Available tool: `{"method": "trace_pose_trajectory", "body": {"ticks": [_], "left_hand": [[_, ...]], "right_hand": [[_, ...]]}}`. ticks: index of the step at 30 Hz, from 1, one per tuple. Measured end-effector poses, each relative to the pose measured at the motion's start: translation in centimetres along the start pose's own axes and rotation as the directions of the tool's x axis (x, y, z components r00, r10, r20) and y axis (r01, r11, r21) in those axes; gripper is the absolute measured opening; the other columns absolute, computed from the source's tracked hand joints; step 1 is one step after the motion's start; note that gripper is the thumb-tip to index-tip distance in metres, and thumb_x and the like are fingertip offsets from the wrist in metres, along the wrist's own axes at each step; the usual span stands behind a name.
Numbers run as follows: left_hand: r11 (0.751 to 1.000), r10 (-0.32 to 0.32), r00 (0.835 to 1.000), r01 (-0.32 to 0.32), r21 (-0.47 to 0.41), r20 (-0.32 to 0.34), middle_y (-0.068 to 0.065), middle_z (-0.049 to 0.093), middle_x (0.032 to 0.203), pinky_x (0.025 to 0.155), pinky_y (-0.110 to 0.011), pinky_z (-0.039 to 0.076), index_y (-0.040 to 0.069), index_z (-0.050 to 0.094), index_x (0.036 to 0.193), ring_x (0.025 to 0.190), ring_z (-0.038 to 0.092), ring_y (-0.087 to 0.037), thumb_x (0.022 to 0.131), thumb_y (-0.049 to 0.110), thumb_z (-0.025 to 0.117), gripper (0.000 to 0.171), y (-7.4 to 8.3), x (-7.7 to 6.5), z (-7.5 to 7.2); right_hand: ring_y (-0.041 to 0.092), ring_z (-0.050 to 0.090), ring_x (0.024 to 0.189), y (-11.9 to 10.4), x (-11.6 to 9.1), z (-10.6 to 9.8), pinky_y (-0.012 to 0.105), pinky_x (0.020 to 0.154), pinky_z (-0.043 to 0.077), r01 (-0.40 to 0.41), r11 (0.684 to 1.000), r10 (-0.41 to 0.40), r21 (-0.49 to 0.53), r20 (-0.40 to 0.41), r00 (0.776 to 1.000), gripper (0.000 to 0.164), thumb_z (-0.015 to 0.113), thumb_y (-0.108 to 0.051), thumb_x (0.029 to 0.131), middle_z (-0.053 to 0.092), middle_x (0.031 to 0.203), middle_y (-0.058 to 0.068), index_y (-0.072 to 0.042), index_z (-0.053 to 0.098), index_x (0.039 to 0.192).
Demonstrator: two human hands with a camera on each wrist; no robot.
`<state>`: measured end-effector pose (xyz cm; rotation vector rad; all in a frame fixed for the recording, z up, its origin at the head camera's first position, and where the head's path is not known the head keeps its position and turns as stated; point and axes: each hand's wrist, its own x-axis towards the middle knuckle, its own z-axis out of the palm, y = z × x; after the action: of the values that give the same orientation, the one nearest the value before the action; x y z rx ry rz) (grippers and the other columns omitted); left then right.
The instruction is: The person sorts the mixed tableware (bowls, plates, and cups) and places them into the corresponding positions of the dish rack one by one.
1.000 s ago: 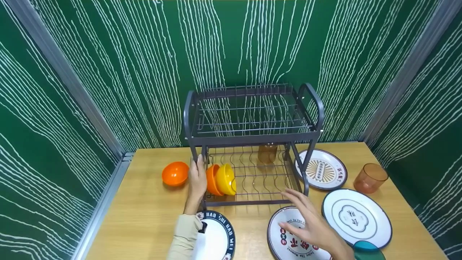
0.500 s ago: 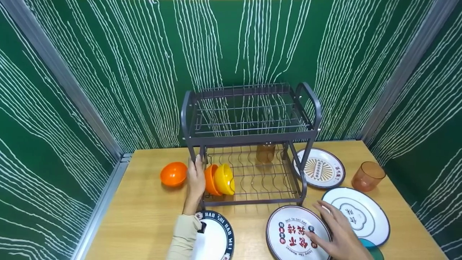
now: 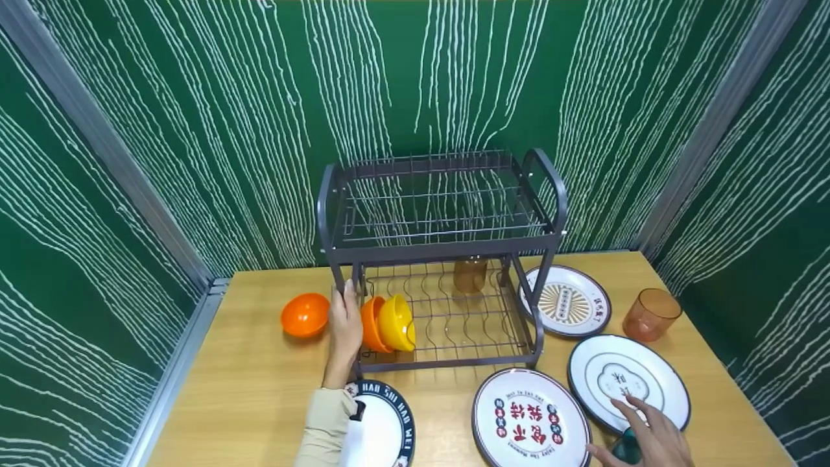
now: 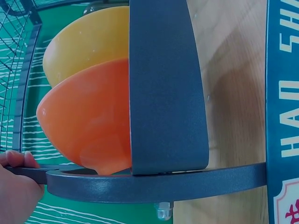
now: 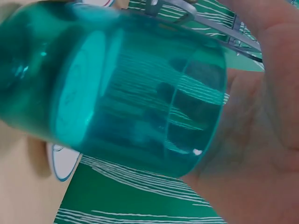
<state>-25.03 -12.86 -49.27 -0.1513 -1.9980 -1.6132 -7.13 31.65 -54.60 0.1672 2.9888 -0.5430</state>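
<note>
Currently, the left hand [image 3: 345,324] is gripping the left upright of a dark grey, two-tier metal dish rack [image 3: 447,246], fingers curling round the bar. The right hand [image 3: 658,441] is spreading thumb and fingers wide around a translucent teal cup [image 5: 140,93]; can't tell if the skin is touching. The cup is sitting at the near rim of a round white plate with a blue edge [image 3: 655,373], contact unclear.

Edges: the light wooden table's [image 3: 246,389] right edge is running just beside that plate and a translucent amber cup [image 3: 652,316]. Wood is showing left of the gripping arm, and a strip is running in front of the rack, between a white plate with a black lettered rim [image 3: 407,421] and a white plate with red characters [image 3: 532,415]. Bare wire is stretching right of a yellow bowl [image 3: 397,324] on the lower tier.

Writing: the black rim is reading "HAO SHI HAO WEI". The red-character plate is showing 食不 and 我待, plus "Enjoy the Moment" in small print. The blue-edged plate is showing 味, another character partly hidden by fingertips.
</note>
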Motion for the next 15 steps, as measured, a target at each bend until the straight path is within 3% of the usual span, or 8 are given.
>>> {"method": "trace_pose_trajectory", "body": {"ticks": [6,11,15], "left_hand": [[1.0,-0.013,1.0,0.013,0.01,-0.004,-0.002,0.039,0.068,0.053,-0.026,0.03,0.001,0.051,0.099,0.059,0.037,-0.017,0.103,0.016,0.038,0.02,-3.4,0.2,0.3],[0.998,-0.064,0.997,0.063,0.02,0.031,-0.004,0.041,0.071,0.052,-0.026,0.032,0.007,0.051,0.105,0.06,0.038,-0.017,0.103,0.028,0.036,0.026,-4.1,-0.2,0.0],[0.997,-0.073,0.996,0.072,0.02,0.051,-0.005,0.042,0.073,0.053,-0.026,0.033,0.012,0.05,0.107,0.062,0.039,-0.019,0.103,0.035,0.035,0.028,-4.1,-0.3,-0.1]], "right_hand": [[0.051,0.033,0.117,1.2,-0.3,0.5,0.073,0.088,0.03,-0.014,0.997,0.015,-0.071,0.016,1.0,0.106,0.053,-0.085,0.064,0.037,0.133,0.029,-0.007,0.045,0.135],[0.051,0.034,0.115,2.1,0.2,0.5,0.071,0.085,0.034,-0.033,0.998,0.038,-0.054,0.079,0.996,0.102,0.055,-0.083,0.065,0.036,0.133,0.028,-0.009,0.045,0.135],[0.049,0.039,0.108,3.0,0.6,0.5,0.065,0.08,0.04,-0.129,0.991,0.131,-0.022,0.186,0.974,0.103,0.056,-0.083,0.064,0.035,0.13,0.031,-0.01,0.042,0.135]]}}
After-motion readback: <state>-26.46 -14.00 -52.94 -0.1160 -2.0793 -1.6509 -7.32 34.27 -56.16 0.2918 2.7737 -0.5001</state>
